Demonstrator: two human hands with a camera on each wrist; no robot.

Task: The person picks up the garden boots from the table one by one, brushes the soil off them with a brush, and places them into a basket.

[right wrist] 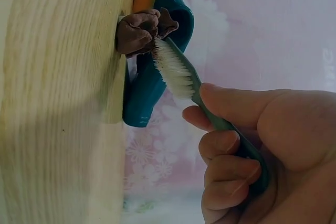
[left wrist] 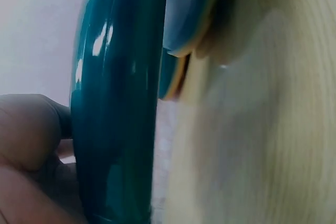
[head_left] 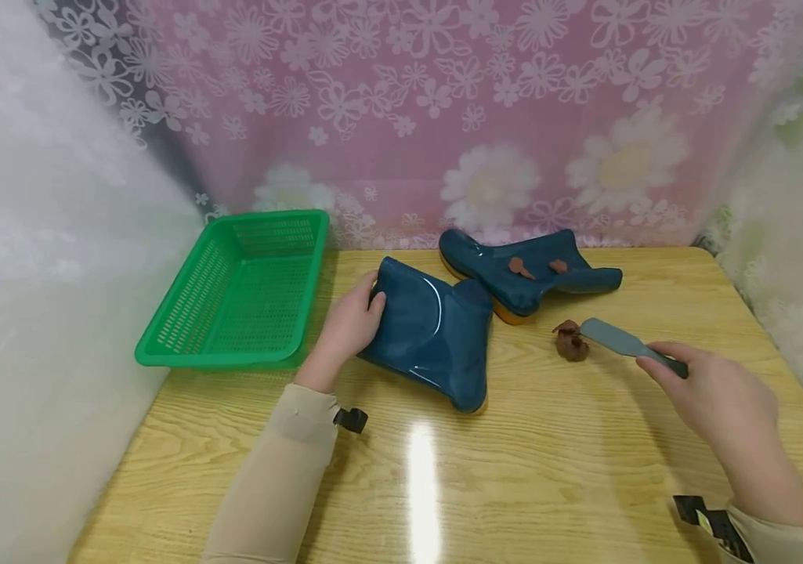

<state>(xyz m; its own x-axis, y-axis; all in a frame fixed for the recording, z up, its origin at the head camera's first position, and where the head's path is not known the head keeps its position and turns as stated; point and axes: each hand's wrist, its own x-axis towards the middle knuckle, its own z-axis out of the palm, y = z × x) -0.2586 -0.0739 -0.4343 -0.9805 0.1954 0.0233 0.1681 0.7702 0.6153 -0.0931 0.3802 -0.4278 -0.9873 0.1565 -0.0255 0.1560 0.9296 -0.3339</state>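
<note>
My left hand (head_left: 352,317) grips a dark blue rubber boot (head_left: 436,337) by the top of its shaft, thumb on the outside. In the left wrist view the boot's glossy shaft (left wrist: 118,108) fills the middle. My right hand (head_left: 721,388) holds a scrubbing brush (head_left: 616,338) by its handle, fingers curled round it. The white bristles (right wrist: 176,72) face down, and their front end is at a lump of brown mud-like stuff (head_left: 572,345) on the table. A second blue boot (head_left: 496,270) lies on its side behind, with two brown smears (head_left: 519,268) on its shaft.
A green plastic basket (head_left: 291,359) with perforated sides stands at the left of the wooden table (head_left: 514,478). Behind the table hangs a pink flowered curtain (head_left: 387,117). Pale sheets (head_left: 41,258) hang at both sides.
</note>
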